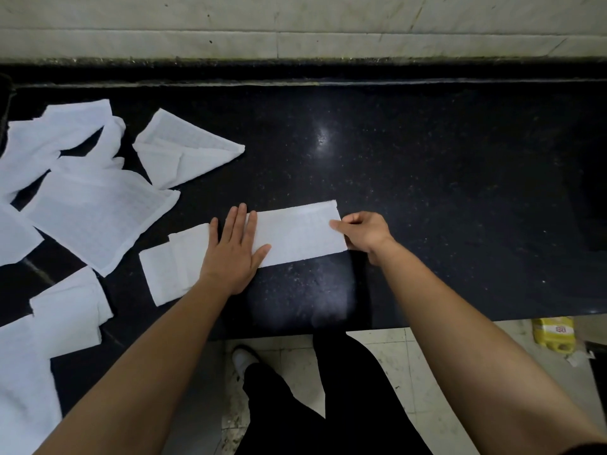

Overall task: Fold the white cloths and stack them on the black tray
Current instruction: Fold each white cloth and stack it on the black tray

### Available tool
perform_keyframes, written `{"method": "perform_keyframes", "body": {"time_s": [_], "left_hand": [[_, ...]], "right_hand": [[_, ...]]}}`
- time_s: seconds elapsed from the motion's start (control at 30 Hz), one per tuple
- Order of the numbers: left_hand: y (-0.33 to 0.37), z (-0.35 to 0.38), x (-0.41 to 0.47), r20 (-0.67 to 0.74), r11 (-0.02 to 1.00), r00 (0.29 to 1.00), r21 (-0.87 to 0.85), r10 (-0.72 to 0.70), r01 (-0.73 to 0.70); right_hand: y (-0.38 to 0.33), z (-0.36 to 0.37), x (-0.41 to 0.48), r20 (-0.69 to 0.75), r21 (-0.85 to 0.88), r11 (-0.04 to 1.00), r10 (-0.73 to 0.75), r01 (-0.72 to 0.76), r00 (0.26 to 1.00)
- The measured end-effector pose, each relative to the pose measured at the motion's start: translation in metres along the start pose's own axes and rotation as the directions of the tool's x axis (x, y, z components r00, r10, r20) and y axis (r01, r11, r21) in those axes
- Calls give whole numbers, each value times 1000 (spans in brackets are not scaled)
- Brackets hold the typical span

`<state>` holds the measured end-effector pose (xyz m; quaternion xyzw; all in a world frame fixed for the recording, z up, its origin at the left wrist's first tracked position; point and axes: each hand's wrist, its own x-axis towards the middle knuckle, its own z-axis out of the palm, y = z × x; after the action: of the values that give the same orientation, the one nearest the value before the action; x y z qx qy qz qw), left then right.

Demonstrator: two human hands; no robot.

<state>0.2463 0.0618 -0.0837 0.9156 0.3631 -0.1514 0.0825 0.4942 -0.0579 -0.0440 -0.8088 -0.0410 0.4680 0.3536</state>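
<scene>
Tiled floor [377, 349] nearest, with a yellow container [553, 333] standing on it at right. Above it is the front edge of a black speckled counter [427, 192].

Work piece: a cloth strip [295, 238], folded long and narrow, lying slantwise near the counter's front edge.
- Left hand [235, 254]: flat, fingers straight and slightly spread, palm pressing the strip near its middle. It grips nothing.
- Right hand [364, 234]: fingers curled, pinching the strip's right end.

Left of the strip, loose cloths [95, 218] lie unfolded and overlapping. Farther back is a triangular cloth [184, 152], then the pale wall [295, 24]. No tray identifiable in view.

Risks, as judged:
- The layers at the strip's left end already sit stepped. Bringing the right end over may give an uneven fold.
- If the palm pressure is light, a pull from the right could drag the strip out from under it and open the layers.
- The nearest loose cloth lies close to the left end and could catch in the fold.
- With the tray's position unknown, the carry may loosen the fold.
</scene>
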Motion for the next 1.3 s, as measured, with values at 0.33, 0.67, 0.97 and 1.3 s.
{"method": "perform_keyframes", "body": {"time_s": [0.33,0.67,0.97,1.3], "left_hand": [[19,11,-34,-13,1000,1000,11,19,-19],[61,2,-20,28,981,981,21,193,-194],[60,-5,-21,-21,986,989,-75,148,-149],[23,-27,-57,385,-113,732,-912,-562,394]], "right_hand": [[33,-24,-27,113,89,993,65,-75,991],[26,-19,-33,88,101,994,28,-37,996],[27,-12,-34,25,17,997,-74,73,997],[4,57,-60,113,-190,926,-309,326,944]]}}
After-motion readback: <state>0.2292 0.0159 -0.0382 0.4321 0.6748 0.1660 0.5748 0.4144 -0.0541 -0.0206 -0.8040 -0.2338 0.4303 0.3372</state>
